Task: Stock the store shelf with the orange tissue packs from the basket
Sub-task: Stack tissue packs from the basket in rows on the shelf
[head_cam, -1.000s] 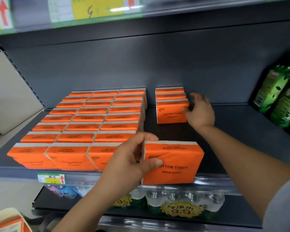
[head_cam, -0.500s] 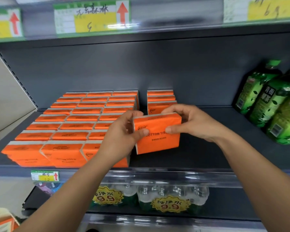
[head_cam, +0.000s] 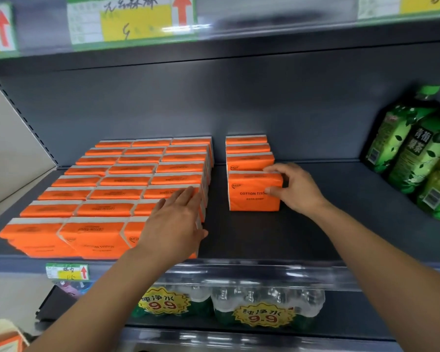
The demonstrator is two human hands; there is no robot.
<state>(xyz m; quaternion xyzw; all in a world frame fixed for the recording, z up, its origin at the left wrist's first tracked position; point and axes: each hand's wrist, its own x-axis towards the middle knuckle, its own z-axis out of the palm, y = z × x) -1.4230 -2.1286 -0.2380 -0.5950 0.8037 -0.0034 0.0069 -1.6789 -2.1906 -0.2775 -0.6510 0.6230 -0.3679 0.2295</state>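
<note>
An orange tissue pack (head_cam: 252, 193) stands upright on the dark shelf (head_cam: 264, 237), at the front of a short fourth row of packs (head_cam: 248, 153). My right hand (head_cam: 296, 190) grips its right end, fingers over the top edge and thumb on the front face. Left of a narrow gap, three full rows of orange packs (head_cam: 107, 194) fill the shelf. My left hand (head_cam: 175, 222) lies flat with straight fingers on the front packs of the third row, holding nothing. A corner of the basket (head_cam: 3, 336) with an orange pack shows at the bottom left.
Green drink pouches (head_cam: 417, 148) stand at the right end of the shelf. Bare shelf lies between them and the fourth row. Bottled water packs (head_cam: 239, 308) with 9.9 labels sit on the shelf below. A price rail (head_cam: 127, 21) runs overhead.
The pack that both hands held in the air now stands on the shelf in front of the fourth row. My left hand let go and moved left onto the third row.
</note>
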